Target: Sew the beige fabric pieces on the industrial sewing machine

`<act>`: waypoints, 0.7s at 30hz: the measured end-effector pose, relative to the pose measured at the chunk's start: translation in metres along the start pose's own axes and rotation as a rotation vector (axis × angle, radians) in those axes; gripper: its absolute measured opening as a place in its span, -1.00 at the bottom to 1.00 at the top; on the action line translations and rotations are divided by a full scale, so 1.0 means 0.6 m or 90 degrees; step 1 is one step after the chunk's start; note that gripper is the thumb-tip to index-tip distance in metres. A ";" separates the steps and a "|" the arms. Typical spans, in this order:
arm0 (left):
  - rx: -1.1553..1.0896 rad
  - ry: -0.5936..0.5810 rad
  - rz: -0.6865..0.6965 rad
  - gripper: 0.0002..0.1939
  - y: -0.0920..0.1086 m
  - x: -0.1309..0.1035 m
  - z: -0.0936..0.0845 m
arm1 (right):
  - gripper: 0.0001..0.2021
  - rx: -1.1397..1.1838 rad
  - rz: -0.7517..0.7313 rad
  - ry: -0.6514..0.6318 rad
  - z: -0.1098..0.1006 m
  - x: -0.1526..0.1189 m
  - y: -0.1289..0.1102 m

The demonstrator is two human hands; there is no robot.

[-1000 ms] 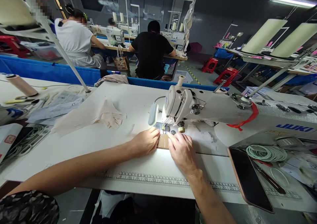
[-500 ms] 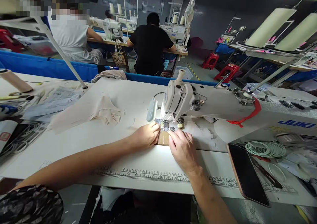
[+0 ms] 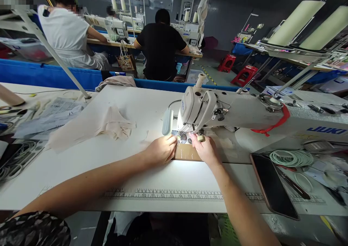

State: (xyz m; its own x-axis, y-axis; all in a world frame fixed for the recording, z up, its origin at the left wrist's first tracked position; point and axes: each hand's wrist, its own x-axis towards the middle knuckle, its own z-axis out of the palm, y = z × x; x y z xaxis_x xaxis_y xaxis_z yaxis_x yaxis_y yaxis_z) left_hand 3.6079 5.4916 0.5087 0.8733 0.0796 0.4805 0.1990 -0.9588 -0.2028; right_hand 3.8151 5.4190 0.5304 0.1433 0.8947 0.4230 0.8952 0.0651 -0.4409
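Note:
A white sewing machine (image 3: 190, 104) stands before me, its needle area lit by a small lamp (image 3: 168, 122). My left hand (image 3: 162, 150) rests just left of the needle and presser foot, fingertips pressed together; whatever they pinch is hidden. To the right of the needle, my right hand (image 3: 206, 149) reaches in under the machine head beside a round brass-coloured knob (image 3: 201, 136). Its thumb and forefinger are closed together, but I cannot make out what is between them. Between my hands lies a brown plate (image 3: 187, 154) set in the table.
Pale fabric (image 3: 108, 124) lies crumpled on the table (image 3: 144, 104) at left, near papers (image 3: 51, 115). At right are a phone (image 3: 273, 184), a coil of pale green cord (image 3: 292, 158) and a dark slim tool (image 3: 293, 183). Two people sit sewing beyond the blue trough (image 3: 160, 84).
My right hand has moved forward and slightly right, from the brown plate to beside the knob. My left hand stays by the needle. The view has shifted a little.

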 end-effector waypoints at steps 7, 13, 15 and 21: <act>-0.012 0.016 -0.010 -0.69 -0.007 -0.002 0.007 | -0.47 0.010 0.015 0.016 -0.006 -0.012 -0.013; -0.030 0.011 -0.039 -0.70 -0.012 -0.001 0.006 | -0.52 -0.026 0.024 0.018 0.002 -0.010 -0.007; -0.026 -0.011 -0.040 -0.68 -0.010 -0.001 0.004 | -0.53 -0.060 0.015 0.041 0.003 -0.013 -0.004; -0.053 -0.052 -0.185 -0.70 -0.008 0.009 -0.018 | -0.60 -0.094 -0.014 0.064 0.000 -0.031 -0.001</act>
State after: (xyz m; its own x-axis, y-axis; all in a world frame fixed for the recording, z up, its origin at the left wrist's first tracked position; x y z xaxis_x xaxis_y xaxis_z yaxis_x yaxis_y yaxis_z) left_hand 3.6066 5.4936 0.5213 0.8189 0.3721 0.4370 0.4113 -0.9115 0.0054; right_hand 3.8118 5.4021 0.5230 0.1578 0.8450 0.5110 0.9496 0.0120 -0.3132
